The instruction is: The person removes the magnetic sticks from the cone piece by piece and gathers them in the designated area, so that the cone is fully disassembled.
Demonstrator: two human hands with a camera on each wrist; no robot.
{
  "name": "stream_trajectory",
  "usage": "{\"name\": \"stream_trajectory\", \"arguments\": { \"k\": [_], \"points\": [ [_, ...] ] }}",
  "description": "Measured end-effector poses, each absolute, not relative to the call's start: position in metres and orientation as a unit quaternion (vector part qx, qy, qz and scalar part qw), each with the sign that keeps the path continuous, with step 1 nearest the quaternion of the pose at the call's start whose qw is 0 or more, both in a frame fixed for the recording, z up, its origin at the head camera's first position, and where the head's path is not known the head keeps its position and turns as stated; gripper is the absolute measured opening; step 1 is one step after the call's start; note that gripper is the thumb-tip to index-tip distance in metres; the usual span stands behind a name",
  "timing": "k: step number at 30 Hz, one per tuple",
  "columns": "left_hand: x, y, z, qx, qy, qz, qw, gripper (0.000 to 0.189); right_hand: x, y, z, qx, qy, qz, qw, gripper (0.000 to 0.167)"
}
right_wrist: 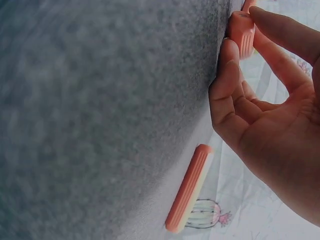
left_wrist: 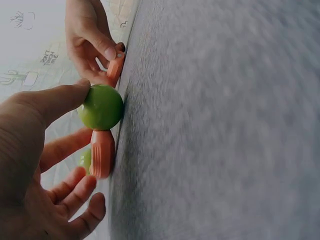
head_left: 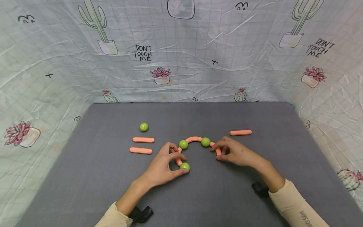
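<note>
On the grey table, curved orange rods and green balls join into an arch. The left hand (head_left: 163, 164) has its thumb and index finger around the lowest green ball (left_wrist: 101, 107). A curved orange rod (left_wrist: 102, 155) runs from that ball, partly behind the fingers, up to another green ball (head_left: 183, 144). The top curved rod (head_left: 194, 138) links this to a third green ball (head_left: 205, 142). At the arch's right end, the right hand (head_left: 235, 152) pinches a curved orange rod (right_wrist: 242, 34) between thumb and fingers; its free end points toward the person.
Two straight orange rods (head_left: 143, 139) lie left of the arch, with a loose green ball (head_left: 144, 127) beyond them. Another straight rod (head_left: 240, 132) lies beyond the right hand. A printed cloth (head_left: 187, 47) hangs behind and beside the table.
</note>
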State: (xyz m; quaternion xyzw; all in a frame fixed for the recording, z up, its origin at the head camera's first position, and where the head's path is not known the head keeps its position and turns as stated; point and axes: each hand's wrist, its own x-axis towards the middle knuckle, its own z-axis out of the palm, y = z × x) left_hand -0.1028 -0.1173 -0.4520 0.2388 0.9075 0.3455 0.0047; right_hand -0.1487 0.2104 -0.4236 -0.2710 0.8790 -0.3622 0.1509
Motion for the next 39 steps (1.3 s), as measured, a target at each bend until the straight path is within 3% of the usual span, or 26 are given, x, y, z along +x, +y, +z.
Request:
{"name": "stream_trajectory", "arguments": {
  "k": [14,22,31,39],
  "points": [
    [-0.102,-0.129,-0.447,0.236,0.907,0.346,0.029,0.014,-0.152,0.219,-0.424,-0.265,0.877,-0.371,0.149,0.028],
    [-0.101,-0.136,-0.444,0.241,0.905,0.347,0.051,0.013,-0.154,0.220,-0.426,-0.258,0.874,-0.380,0.159,0.027],
    [-0.098,-0.142,-0.442,0.239,0.906,0.342,0.070,0.015,-0.155,0.222,-0.425,-0.224,0.878,-0.386,0.173,0.054],
    [-0.098,-0.146,-0.438,0.240,0.901,0.352,0.081,0.015,-0.155,0.224,-0.426,-0.238,0.873,-0.389,0.176,0.048]
  ]
}}
